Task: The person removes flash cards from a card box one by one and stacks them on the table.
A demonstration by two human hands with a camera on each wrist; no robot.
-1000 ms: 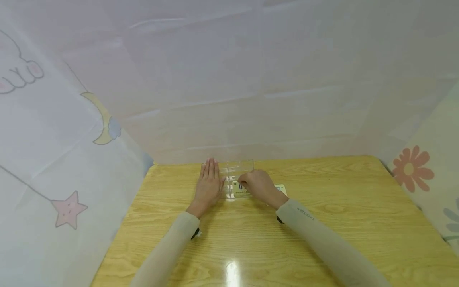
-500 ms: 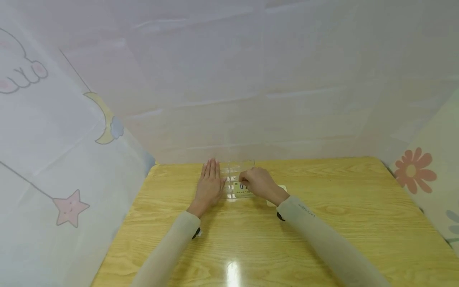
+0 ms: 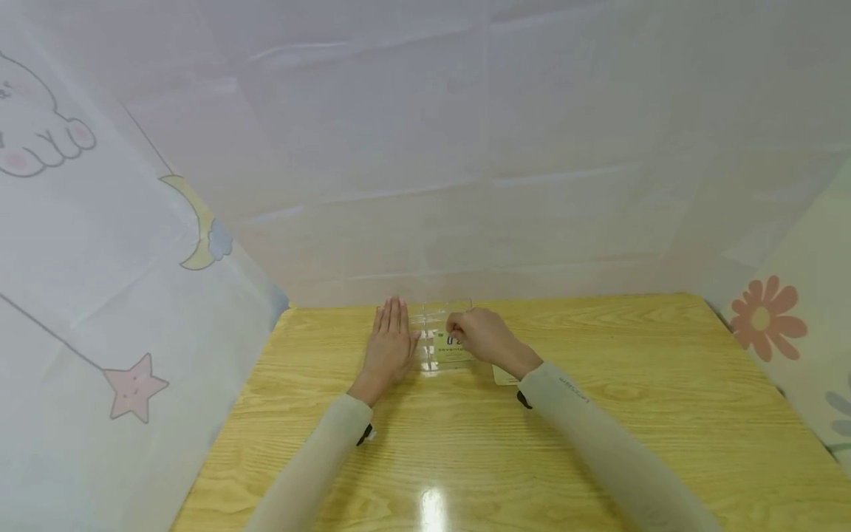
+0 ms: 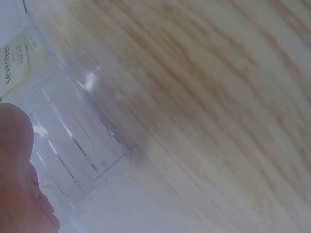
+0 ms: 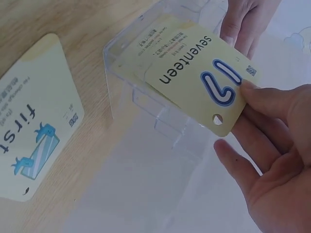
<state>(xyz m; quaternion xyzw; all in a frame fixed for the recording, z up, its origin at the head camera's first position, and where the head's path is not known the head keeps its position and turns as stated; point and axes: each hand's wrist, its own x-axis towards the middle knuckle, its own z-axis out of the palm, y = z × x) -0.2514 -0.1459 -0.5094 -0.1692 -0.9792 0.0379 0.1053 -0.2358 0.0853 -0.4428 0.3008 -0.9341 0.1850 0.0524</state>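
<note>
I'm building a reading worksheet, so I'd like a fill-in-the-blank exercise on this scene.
1. The held card, pinched by the right hand, is printed with the number word ____.
2. The other card, lying on the table, carries the large word ____.
3. Near one corner, the held card has a small round ____ through it.
4. In the head view, the printed star appears on the ____ side.

Missing words: seventeen; first; hole; left.
</note>
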